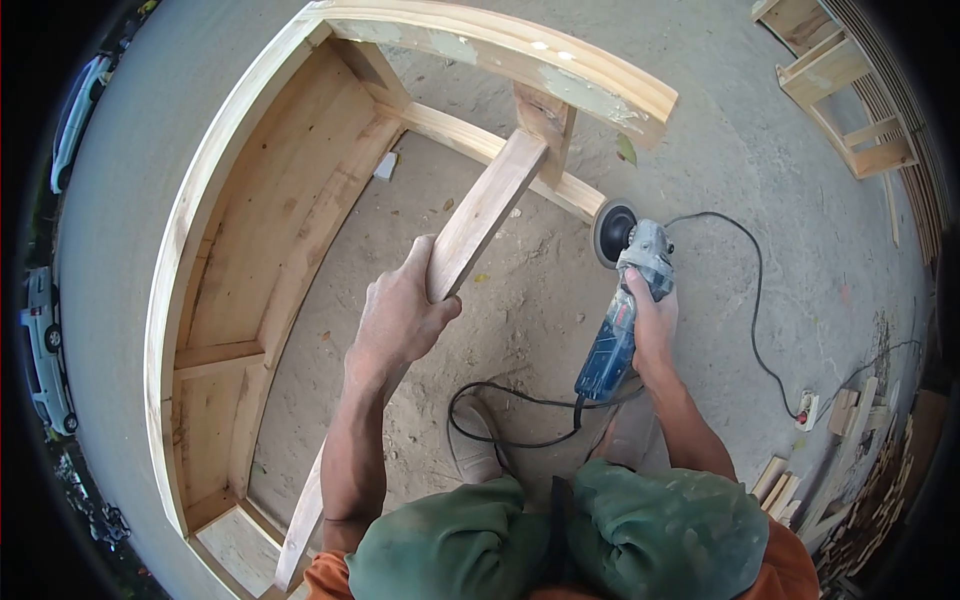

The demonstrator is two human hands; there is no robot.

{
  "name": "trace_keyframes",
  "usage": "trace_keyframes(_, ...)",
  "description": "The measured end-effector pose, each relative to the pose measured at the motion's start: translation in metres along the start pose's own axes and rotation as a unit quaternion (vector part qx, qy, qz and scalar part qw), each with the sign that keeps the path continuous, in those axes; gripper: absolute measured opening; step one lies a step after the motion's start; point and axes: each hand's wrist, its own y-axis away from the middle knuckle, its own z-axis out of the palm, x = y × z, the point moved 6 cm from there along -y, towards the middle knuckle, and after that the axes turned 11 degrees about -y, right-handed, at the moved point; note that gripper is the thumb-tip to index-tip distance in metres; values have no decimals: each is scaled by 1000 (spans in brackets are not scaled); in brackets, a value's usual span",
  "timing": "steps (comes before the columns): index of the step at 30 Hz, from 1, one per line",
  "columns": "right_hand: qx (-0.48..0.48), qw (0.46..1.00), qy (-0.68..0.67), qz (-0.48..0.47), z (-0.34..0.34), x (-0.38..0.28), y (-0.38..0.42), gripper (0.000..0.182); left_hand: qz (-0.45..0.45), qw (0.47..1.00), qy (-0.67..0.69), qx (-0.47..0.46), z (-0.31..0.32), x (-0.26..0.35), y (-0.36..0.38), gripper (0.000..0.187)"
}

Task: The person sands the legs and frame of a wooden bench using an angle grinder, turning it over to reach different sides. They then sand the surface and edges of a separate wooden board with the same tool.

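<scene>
My left hand (398,308) is wrapped round a long wooden rail (490,215) of a wooden frame (178,270). The rail runs from the upright block at the top down past my left forearm. In my right hand (654,322) is a blue and grey angle grinder (612,335), gripped around its body behind the head. Its round disc (614,233) sits close to the end of a lower wooden bar (575,192). Above the disc, the frame's top board (510,40) carries pale patches of filler.
A black cord (757,300) runs from the grinder's side of the floor to a socket block (806,410). Its loop lies by my shoes (470,440). Wood offcuts (850,430) lie at the right, another wooden frame (835,85) stands upper right, and parked cars (48,345) line the left.
</scene>
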Motion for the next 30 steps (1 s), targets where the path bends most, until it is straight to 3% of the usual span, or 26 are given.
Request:
trace_keyframes(9,0,998,-64,9,4,-3,0,51,20,1000,1,20,0,2,3,60)
trace_keyframes(11,6,999,-17,-36,8,0,-3,53,3,1000,-5,7,-1,1,3,60)
trace_keyframes(15,22,998,-42,32,-4,1,-6,50,1,1000,2,9,2,-5,-7,63)
trace_keyframes(18,31,998,-59,13,-30,0,-13,49,-4,1000,5,0,5,-7,-4,63)
trace_keyframes(19,41,997,-65,-21,-24,-20,-8,44,-7,1000,11,-6,5,-5,-4,63)
trace_keyframes(23,38,995,-92,-2,-55,-49,-32,40,14,1000,10,3,22,-6,-11,65)
trace_keyframes(25,86,989,-122,6,-61,-73,-31,42,22,1000,8,8,33,-9,-14,68)
trace_keyframes(30,67,979,-153,113,-73,-123,-13,51,-17,1000,7,11,36,-12,-11,70)
